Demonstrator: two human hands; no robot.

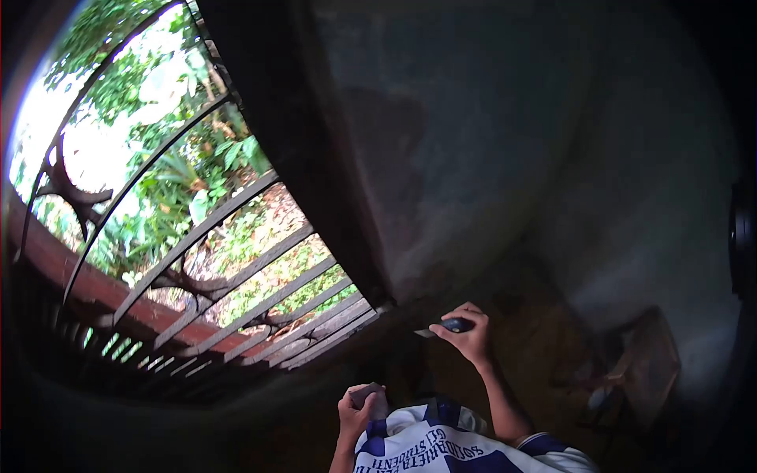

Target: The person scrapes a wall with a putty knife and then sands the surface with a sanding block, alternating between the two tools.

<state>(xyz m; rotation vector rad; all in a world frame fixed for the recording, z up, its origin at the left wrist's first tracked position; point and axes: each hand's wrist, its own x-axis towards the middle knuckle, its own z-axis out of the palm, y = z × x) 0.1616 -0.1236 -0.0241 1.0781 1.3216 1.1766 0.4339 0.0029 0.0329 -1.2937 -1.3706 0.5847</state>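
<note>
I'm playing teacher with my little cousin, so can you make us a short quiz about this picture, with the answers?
1. Pick one. Which hand holds the dark-handled tool? A) left B) right C) neither
2. True or false: green plants show through the barred window.
3. Fill in: the person's shirt is white and ____.

Key:
1. B, the right hand
2. True
3. Blue
</note>
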